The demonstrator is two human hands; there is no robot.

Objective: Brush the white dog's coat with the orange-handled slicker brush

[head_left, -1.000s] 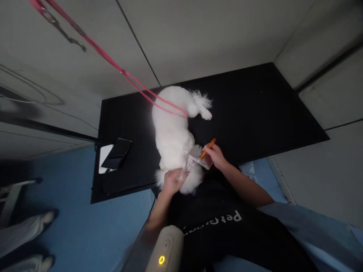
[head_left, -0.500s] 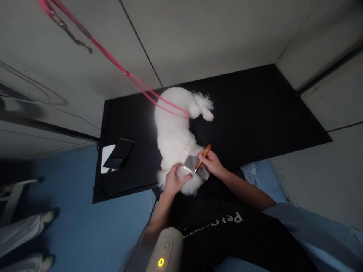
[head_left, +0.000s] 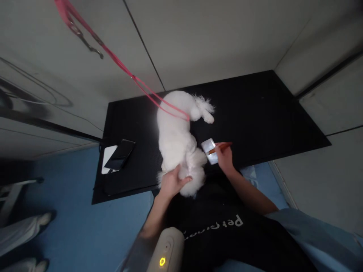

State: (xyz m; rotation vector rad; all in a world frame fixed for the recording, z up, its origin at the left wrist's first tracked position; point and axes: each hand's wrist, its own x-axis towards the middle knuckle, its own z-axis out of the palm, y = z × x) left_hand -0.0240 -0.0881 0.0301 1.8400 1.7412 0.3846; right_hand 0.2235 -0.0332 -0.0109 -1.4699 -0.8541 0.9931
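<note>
A white dog (head_left: 173,139) lies on the black tabletop (head_left: 263,113), left of its middle, with the body going from near the far edge down to the near edge. At the far end of the body, one paw and some longer tufts point to the right. The fluffy end is at the near edge, close against the person's black apron (head_left: 218,241).

On this fluffy fur I see the left hand (head_left: 171,181), with the thumb spread away from the forefinger. The other fingers are hidden, so I cannot tell if it is gripping the fur or only resting there.

The right hand (head_left: 224,156) has its fingers closed around the orange-brown handle of a brush (head_left: 209,148). The flat, silvery head of the brush is just beside the fur, on the right; whether they touch, I cannot tell. The handle points toward the right edge of the tabletop.

A pink leash (head_left: 119,62) comes down from the upper left, and its loop passes across the back part of the dog. A metal hook (head_left: 87,43) hangs next to it.

About halfway along the left edge of the tabletop, a dark phone (head_left: 120,155) lies tilted, partly over a white flat thing (head_left: 107,156). Behind the far edge stands a grey wall (head_left: 212,37), and beyond the near left corner there is a blue floor (head_left: 82,226).
</note>
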